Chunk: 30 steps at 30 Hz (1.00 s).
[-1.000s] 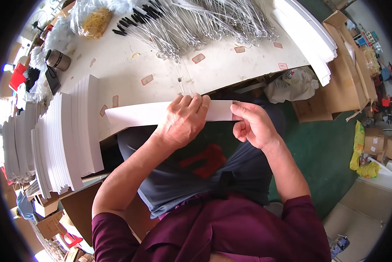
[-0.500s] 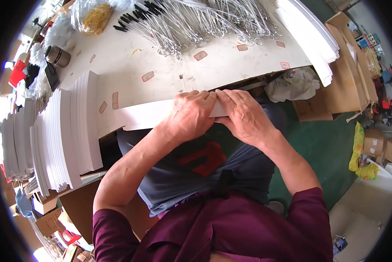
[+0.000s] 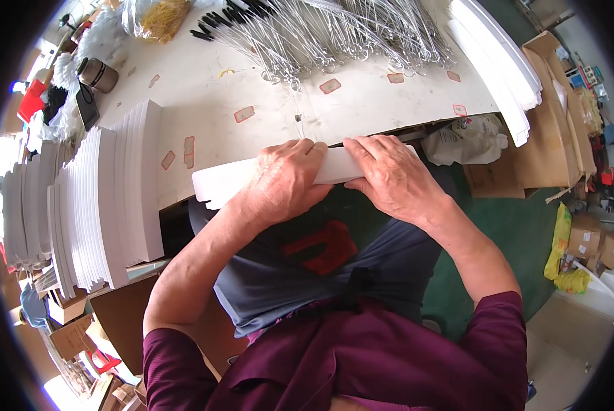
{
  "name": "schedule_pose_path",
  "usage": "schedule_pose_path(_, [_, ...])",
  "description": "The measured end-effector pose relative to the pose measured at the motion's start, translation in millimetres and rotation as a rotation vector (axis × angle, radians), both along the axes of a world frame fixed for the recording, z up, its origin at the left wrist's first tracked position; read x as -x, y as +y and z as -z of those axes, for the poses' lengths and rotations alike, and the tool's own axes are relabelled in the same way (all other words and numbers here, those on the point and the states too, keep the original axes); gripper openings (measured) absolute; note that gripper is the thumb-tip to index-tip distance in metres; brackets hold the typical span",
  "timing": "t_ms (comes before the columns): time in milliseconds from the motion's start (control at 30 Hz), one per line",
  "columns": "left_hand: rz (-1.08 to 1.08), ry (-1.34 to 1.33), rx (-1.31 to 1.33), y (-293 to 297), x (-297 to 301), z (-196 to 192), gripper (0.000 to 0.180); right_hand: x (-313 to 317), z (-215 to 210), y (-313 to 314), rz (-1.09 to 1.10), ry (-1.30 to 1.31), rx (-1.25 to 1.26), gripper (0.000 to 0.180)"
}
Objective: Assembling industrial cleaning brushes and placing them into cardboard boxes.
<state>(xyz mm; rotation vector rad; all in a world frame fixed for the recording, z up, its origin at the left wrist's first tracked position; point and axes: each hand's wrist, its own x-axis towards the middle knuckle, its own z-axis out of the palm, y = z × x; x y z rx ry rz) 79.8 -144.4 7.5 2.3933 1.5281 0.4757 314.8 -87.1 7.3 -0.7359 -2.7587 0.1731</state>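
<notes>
Left hand (image 3: 285, 178) and right hand (image 3: 397, 179) clamped on long, flat, white paper-like strip (image 3: 219, 182)

Strip lies crosswise at the near edge of the off-white, label-dotted bench (image 3: 218, 85), above the lap. Left end sticks out past the left hand, looks layered with an uneven lower corner; short end shows past the right hand. Both hands closed on it, side by side with a short gap: fingers over the far side, thumbs toward the near side. Grip from both sides probably keeps the layers pressed flat and lined up. Contact under the palms hidden, can't tell.

Tall stacks of white folded strips (image 3: 137, 185) at the bench's left, packed face to face, likely for order and easy reach. More long white strips (image 3: 492, 58) piled along the right side. Thin silver wire brushes with looped ends and some black tips (image 3: 348, 34) bunched at the far side, loops mostly toward the person, presumably kept back so they don't crowd the hands. Dark metal flask (image 3: 97, 75) far left, well apart.
</notes>
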Motion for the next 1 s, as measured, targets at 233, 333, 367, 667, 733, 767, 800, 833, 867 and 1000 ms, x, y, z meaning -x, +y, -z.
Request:
schedule_pose_path(233, [-0.056, -0.018, -0.080, -10.7, 22.8, -13.1, 0.062, 1.1, -5.9, 13.6, -0.032, 0.060, 0.002, 0.057])
schedule_pose_path(333, [-0.116, 0.008, -0.038, -4.8, 37.2, -10.8, 0.062, 8.7, 1.9, 32.9, -0.067, 0.102, 0.019, 0.055])
schedule_pose_path(367, [-0.120, 0.008, -0.042, 0.4, 37.5, -9.1, 0.062, 10.6, 1.8, 40.2, -0.071, 0.102, 0.014, 0.055])
schedule_pose_path(667, [-0.270, 0.020, -0.211, 19.0, 33.6, 29.3, 0.052, 27.1, 30.4, 73.4, -0.089, 0.150, -0.048, 0.050])
schedule_pose_path(733, [-0.299, 0.035, -0.235, 16.8, 31.7, 30.1, 0.055, 27.2, 32.7, 70.7, -0.085, 0.156, -0.011, 0.050])
schedule_pose_path(767, [-0.301, 0.038, -0.233, 13.9, 31.7, 30.3, 0.055, 26.0, 32.8, 68.4, -0.087, 0.137, -0.014, 0.050])
schedule_pose_path(800, [-0.301, 0.000, -0.214, 11.9, 32.1, 30.5, 0.057, 25.4, 32.3, 67.3, -0.088, 0.120, -0.022, 0.051])
schedule_pose_path(833, [-0.300, -0.039, -0.196, 9.2, 32.2, 30.9, 0.060, 24.9, 31.8, 64.6, -0.090, 0.124, -0.025, 0.051])
schedule_pose_path(867, [-0.301, -0.034, -0.201, 5.3, 30.9, 36.6, 0.060, 24.1, 31.1, 60.5, -0.089, 0.082, -0.038, 0.052])
schedule_pose_path(1000, [-0.332, 0.135, -0.216, -9.4, 15.2, 51.5, 0.084, 29.3, 42.5, 38.0, -0.023, -0.028, -0.059, 0.073])
